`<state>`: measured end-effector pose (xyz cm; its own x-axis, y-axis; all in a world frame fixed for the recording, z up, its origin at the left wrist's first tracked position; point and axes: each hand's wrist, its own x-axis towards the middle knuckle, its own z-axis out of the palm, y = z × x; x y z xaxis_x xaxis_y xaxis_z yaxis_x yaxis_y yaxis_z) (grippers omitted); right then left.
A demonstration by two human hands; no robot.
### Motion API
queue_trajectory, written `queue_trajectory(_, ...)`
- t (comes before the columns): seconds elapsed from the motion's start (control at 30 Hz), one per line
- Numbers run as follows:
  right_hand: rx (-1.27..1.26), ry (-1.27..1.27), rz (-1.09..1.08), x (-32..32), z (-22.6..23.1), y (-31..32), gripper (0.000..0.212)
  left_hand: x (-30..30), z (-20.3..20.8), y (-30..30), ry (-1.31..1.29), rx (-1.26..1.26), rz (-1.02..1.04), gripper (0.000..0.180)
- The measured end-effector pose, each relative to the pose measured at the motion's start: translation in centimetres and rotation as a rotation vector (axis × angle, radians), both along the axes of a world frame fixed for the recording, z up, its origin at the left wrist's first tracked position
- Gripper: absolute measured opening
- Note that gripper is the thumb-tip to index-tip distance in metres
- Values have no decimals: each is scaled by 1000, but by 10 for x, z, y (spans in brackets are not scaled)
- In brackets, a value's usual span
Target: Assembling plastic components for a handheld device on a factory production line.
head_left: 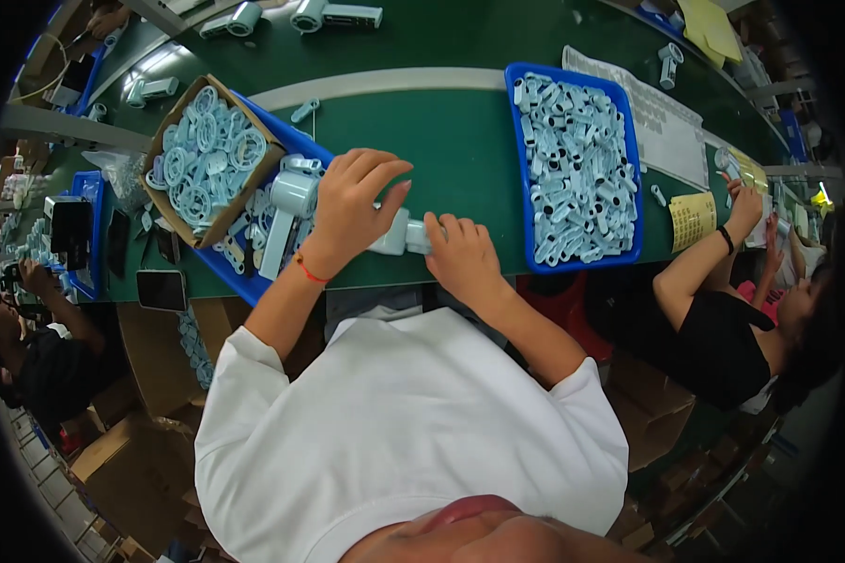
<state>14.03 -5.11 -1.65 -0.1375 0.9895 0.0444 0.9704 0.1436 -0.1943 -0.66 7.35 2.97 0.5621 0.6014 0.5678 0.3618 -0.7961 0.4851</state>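
Note:
A light-blue plastic handheld fan body (392,235) lies at the table's near edge between my hands. My right hand (465,255) has its fingers closed round the right end of it. Over its left end is my left hand (355,202), fingers curved but apart from the thumb, with nothing visible between them; whether its palm touches the part is hidden. Just left of that hand, another fan body (294,194) with a round head and a handle rests on a blue tray (286,134) holding more light-blue parts.
A cardboard box (218,232) of ring-shaped parts sits on the left tray. At right stands a blue bin (542,266) full of small light-blue pieces, beside a printed sheet (662,122). A phone (161,290) lies at the left edge. A co-worker's arm (699,267) reaches in at right.

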Motion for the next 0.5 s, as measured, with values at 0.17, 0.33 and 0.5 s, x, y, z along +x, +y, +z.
queue_trajectory(0.17, 178, 240, 157, 6, -15, 10, 70, 28, -2, 167, 575, 91, 95, 38)
queue_trajectory(0.33, 252, 287, 88, -1, -21, 6, 63, 50, -56, 278, 844, 241, 356, 64)
queue_trajectory(0.5, 206, 336, 58, 8, -16, 5, 64, 81, -51, 297, 997, 198, 369, 26)
